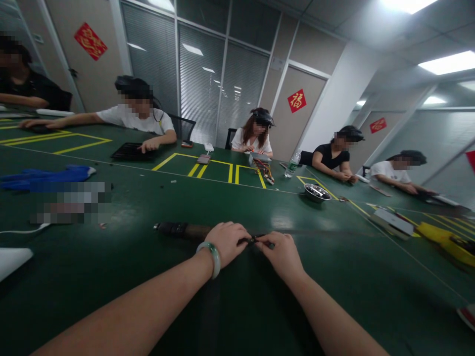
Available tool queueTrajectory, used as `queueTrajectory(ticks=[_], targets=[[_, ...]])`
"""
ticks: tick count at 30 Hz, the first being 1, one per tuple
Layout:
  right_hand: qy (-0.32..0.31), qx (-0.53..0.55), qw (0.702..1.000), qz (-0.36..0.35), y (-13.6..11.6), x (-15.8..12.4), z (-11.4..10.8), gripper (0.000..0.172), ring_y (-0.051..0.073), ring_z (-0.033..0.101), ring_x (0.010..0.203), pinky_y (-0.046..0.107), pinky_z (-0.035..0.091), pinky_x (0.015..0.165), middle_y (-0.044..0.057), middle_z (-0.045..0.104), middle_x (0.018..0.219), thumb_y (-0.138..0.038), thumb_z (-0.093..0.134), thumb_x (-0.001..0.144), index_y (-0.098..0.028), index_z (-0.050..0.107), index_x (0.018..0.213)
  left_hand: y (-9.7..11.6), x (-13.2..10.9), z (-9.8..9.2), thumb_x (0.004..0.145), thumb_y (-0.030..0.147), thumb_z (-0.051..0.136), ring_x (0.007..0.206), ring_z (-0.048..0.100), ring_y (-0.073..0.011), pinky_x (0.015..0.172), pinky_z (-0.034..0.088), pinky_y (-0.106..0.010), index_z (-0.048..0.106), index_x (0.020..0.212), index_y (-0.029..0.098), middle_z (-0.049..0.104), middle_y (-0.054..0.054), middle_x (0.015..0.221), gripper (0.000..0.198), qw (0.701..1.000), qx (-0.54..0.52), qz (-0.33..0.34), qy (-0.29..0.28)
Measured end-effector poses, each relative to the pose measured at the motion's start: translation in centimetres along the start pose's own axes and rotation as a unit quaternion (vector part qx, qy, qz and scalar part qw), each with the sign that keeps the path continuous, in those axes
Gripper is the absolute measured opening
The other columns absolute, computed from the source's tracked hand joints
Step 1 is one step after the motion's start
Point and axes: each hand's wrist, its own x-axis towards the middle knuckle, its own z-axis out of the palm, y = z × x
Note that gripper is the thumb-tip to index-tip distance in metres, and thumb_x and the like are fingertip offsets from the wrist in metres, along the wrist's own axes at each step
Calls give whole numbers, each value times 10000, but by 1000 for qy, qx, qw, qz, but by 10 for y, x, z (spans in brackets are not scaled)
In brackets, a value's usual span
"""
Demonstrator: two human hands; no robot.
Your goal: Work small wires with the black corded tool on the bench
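Note:
On the green table lies a dark cylindrical tool (pixel 181 230) with a brown section and a small metal tip at its left end, much like an electric screwdriver. My left hand (pixel 227 243), a jade-coloured bangle at its wrist, covers the tool's right end. Its thumb and fingers are closed on a small dark part (pixel 253 240). From the other side, my right hand (pixel 284 253) pinches the same part between thumb and fingertips. My fingers hide most of it, so I cannot tell what it is or whether it joins the tool.
Blue gloves (pixel 48 177) and a blurred-out object with a white cable lie left. A metal bowl (pixel 317 193), a water bottle (pixel 293 164) and a box with wires (pixel 260 160) stand farther back. At right are a grey box (pixel 392 222) and a yellow item (pixel 447 244). Several people sit across.

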Motion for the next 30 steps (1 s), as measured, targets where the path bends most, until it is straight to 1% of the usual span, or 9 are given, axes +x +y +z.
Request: queueTrajectory(ticks=[4, 9, 12, 16, 20, 23, 27, 30], targets=[[8, 3, 1000, -16, -1, 0, 5, 116, 172, 618, 797, 329, 363, 769, -7, 696, 831, -346, 622, 828, -295, 718, 867, 1, -1, -2, 873, 323, 539, 936, 565, -194, 807, 415, -352, 667, 1018, 323, 652, 30, 1055, 194, 1000, -8, -4, 1], [15, 22, 999, -21, -3, 1, 5, 103, 169, 616, 788, 330, 354, 774, -13, 699, 822, -349, 634, 826, -295, 716, 856, 1, -1, -1, 864, 319, 552, 943, 562, -196, 809, 411, -350, 649, 1010, 309, 651, 32, 1051, 176, 1000, -9, -3, 1], [15, 24, 999, -21, -3, 1, 4, 93, 168, 616, 780, 326, 346, 763, -15, 697, 808, -341, 645, 817, -288, 716, 847, 1, 0, -1, 851, 332, 574, 919, 565, -205, 790, 413, -352, 623, 999, 284, 657, 19, 991, 163, 1000, -4, -19, 3], [15, 21, 999, -29, -4, 1, 4, 79, 171, 613, 789, 326, 341, 771, -15, 697, 819, -324, 652, 814, -288, 716, 842, 3, 0, -3, 840, 319, 585, 871, 564, -202, 741, 422, -340, 607, 917, 262, 650, 20, 918, 98, 1000, -2, -30, -4], [21, 3, 999, -40, -6, 0, 6, 91, 164, 607, 770, 327, 339, 779, -10, 693, 803, -327, 641, 824, -274, 714, 842, 4, 0, -5, 840, 295, 583, 888, 559, -201, 754, 422, -340, 607, 896, 244, 647, 5, 939, 80, 1000, -2, -23, -8], [26, -16, 998, -54, -7, 0, 7, 98, 164, 601, 791, 324, 326, 778, -11, 690, 812, -317, 619, 845, -274, 707, 855, 4, 0, -5, 846, 291, 578, 902, 556, -204, 773, 426, -352, 605, 884, 244, 641, 6, 950, 66, 1000, -5, -16, -7], [22, -63, 994, -85, -6, 0, 7, 107, 168, 585, 815, 333, 309, 782, -4, 684, 837, -302, 599, 868, -276, 703, 870, 5, 0, -6, 851, 281, 575, 907, 560, -200, 788, 433, -357, 601, 885, 245, 639, 11, 951, 56, 1000, -5, -20, -12], [23, -101, 988, -112, -8, 0, 5, 118, 175, 569, 825, 349, 302, 796, 7, 676, 848, -282, 592, 879, -280, 700, 924, 6, 1, -6, 850, 282, 570, 899, 566, -196, 776, 434, -345, 602, 892, 239, 642, 4, 940, 68, 1000, -1, -26, -17]])
